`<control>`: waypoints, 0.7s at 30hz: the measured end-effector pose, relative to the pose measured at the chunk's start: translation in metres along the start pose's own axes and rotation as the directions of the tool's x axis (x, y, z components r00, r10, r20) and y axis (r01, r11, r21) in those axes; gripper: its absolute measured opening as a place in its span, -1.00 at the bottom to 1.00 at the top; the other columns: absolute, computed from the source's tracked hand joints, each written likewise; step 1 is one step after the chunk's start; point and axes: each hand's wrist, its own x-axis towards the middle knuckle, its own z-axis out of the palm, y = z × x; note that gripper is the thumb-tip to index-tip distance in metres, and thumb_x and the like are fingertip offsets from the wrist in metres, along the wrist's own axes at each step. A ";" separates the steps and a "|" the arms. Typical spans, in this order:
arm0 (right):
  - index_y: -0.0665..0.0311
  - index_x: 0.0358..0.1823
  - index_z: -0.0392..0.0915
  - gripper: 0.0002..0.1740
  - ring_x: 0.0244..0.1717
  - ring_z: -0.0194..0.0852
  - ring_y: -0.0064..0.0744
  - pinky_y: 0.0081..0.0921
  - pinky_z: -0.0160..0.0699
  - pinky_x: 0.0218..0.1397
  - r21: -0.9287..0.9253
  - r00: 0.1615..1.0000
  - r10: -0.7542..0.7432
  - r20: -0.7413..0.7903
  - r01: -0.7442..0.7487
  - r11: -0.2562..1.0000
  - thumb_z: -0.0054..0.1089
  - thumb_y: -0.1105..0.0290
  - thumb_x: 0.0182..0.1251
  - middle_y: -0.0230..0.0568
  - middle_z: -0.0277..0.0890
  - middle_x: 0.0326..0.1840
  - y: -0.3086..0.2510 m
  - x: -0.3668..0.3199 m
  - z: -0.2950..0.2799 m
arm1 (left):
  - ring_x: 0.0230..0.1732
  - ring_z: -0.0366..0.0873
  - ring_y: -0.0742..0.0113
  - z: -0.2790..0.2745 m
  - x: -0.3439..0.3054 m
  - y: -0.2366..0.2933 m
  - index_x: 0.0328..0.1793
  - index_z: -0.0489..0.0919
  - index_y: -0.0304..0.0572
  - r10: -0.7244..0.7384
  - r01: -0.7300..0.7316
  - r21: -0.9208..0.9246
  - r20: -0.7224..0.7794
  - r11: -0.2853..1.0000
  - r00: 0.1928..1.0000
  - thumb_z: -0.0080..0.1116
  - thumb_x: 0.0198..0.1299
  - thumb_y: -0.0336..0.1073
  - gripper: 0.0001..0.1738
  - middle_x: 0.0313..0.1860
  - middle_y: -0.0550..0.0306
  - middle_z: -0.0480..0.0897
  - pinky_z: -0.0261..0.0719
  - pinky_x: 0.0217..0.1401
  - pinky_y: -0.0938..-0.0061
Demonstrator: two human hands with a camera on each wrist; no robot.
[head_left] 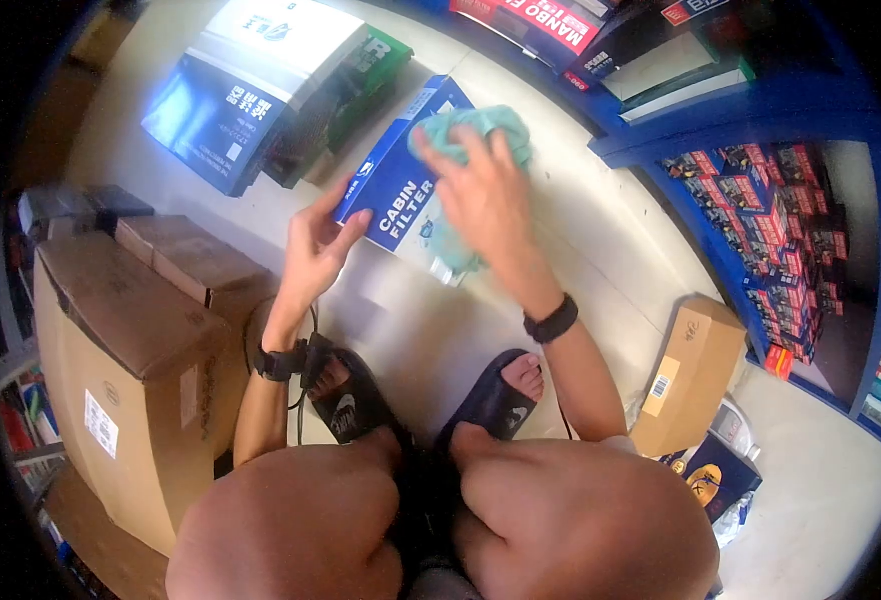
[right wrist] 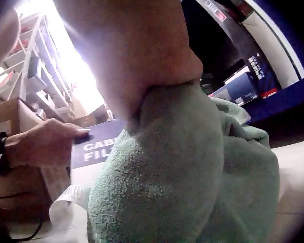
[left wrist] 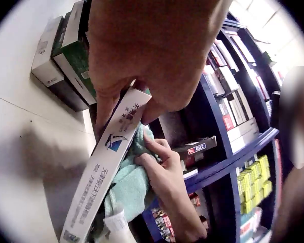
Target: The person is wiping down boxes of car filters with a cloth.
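A blue and white box lettered "CABIN FILTER" (head_left: 401, 205) is held tilted above the pale floor in the head view. My left hand (head_left: 319, 248) grips its near left end, thumb on the printed face and fingers behind. In the left wrist view the narrow white side of the box (left wrist: 104, 164) faces the camera. My right hand (head_left: 491, 205) holds a bunched mint-green cloth (head_left: 451, 245) against the box's right part. The cloth (right wrist: 157, 172) fills much of the right wrist view and hides part of the lettering. A white label (left wrist: 116, 223) hangs from it.
Blue, white and green boxes (head_left: 211, 120) lie at the upper left. Brown cartons (head_left: 126, 370) stand on the left, another carton (head_left: 689, 375) on the right. Blue shelving (head_left: 741, 130) with stacked small boxes (head_left: 761, 225) runs along the right. Sandalled feet are just below the hands.
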 end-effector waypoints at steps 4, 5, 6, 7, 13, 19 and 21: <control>-0.20 0.43 0.72 -0.32 0.13 0.55 -0.02 -0.17 0.82 -0.08 0.016 0.999 0.046 0.000 -0.046 0.999 0.34 0.52 0.27 -0.30 0.57 0.18 0.023 0.013 0.008 | 0.10 0.70 0.42 0.001 -0.002 0.004 0.61 0.45 -0.66 -0.029 0.030 0.056 -0.019 0.998 0.999 0.40 0.52 -0.37 -0.33 0.16 -0.03 0.78 0.68 0.12 0.48; -0.18 0.43 0.72 -0.33 0.11 0.56 -0.01 -0.17 0.82 -0.08 -0.029 0.996 0.076 -0.037 -0.077 0.997 0.34 0.53 0.27 -0.28 0.57 0.18 0.028 0.015 0.012 | 0.10 0.70 0.41 -0.001 -0.002 -0.004 0.61 0.44 -0.67 -0.020 0.021 0.004 -0.021 1.000 1.000 0.39 0.52 -0.39 -0.33 0.19 -0.05 0.77 0.69 0.14 0.48; -0.16 0.43 0.72 -0.33 0.10 0.56 -0.01 -0.16 0.82 -0.08 -0.071 0.992 0.105 -0.074 -0.110 0.991 0.33 0.54 0.28 -0.26 0.57 0.18 0.030 0.017 0.015 | 0.11 0.70 0.41 0.000 -0.001 -0.004 0.61 0.43 -0.69 -0.013 0.012 -0.047 -0.023 0.999 1.000 0.39 0.51 -0.41 -0.33 0.22 -0.07 0.76 0.69 0.16 0.48; -0.11 0.42 0.71 -0.36 0.10 0.57 -0.01 -0.15 0.82 -0.13 -0.085 0.989 0.109 -0.099 -0.117 0.989 0.29 0.54 0.31 -0.24 0.57 0.18 0.033 0.020 0.017 | 0.11 0.70 0.41 -0.001 -0.001 -0.003 0.61 0.43 -0.69 -0.013 0.012 -0.047 -0.023 0.999 1.000 0.39 0.51 -0.41 -0.33 0.22 -0.07 0.76 0.69 0.16 0.48; 0.03 0.41 0.68 -0.46 0.24 0.59 0.08 -0.22 0.91 -0.24 -0.063 0.994 -0.040 0.098 0.047 0.997 0.22 0.48 0.40 -0.25 0.56 0.24 -0.014 -0.015 0.014 | 0.10 0.68 0.43 0.000 -0.003 -0.002 0.62 0.43 -0.68 -0.041 0.042 0.008 -0.011 0.999 0.999 0.38 0.52 -0.41 -0.33 0.22 -0.03 0.76 0.69 0.17 0.49; 0.12 0.17 0.81 -0.65 0.25 0.55 -0.02 -0.34 0.88 -0.24 0.205 0.956 -0.244 0.162 0.209 0.956 0.29 0.39 0.39 -0.36 0.54 0.14 -0.076 -0.063 0.013 | 0.04 0.65 0.50 -0.004 -0.001 -0.013 0.60 0.49 -0.61 -0.060 0.063 0.050 -0.067 0.997 0.996 0.39 0.54 -0.32 -0.36 0.14 0.06 0.79 0.65 0.11 0.54; -0.01 0.16 0.83 -0.56 0.25 0.54 0.03 -0.23 0.88 -0.11 0.233 0.968 -0.192 0.160 0.152 0.960 0.30 0.44 0.25 -0.36 0.55 0.15 -0.073 -0.062 0.012 | 0.02 0.66 0.50 -0.007 -0.003 -0.013 0.58 0.50 -0.64 -0.107 0.110 0.088 -0.047 0.990 0.993 0.41 0.52 -0.32 -0.35 0.15 0.04 0.79 0.66 0.09 0.53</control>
